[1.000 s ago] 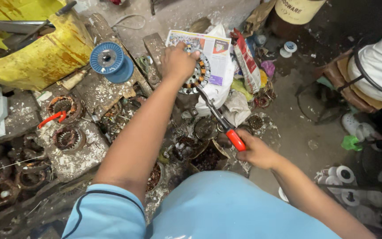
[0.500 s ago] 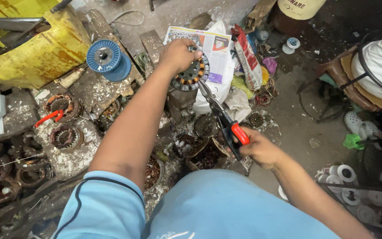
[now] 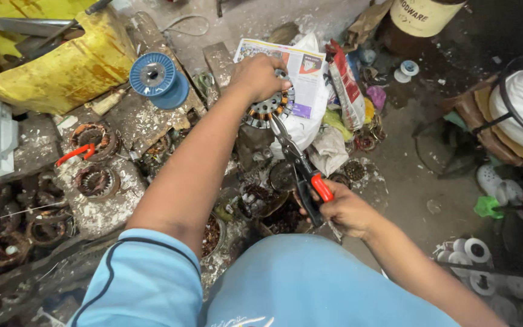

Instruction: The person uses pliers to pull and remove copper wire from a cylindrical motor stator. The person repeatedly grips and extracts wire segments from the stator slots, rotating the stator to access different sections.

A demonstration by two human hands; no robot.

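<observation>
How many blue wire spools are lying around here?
1: the blue spool lies beside the yellow container, left of the left hand. Others may be hidden in the clutter.

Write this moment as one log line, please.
left hand: holds round copper-wound motor stator | right hand: grips red-handled metal cutters, tip at stator | blue wire spool: left, apart

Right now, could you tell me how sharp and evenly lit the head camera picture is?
Head view: sharp at the centre, the left hand on the motor stator and the right hand holding red-handled pliers clear; wide-angle bending at the edges; the right side falls into dark shadow.
</observation>
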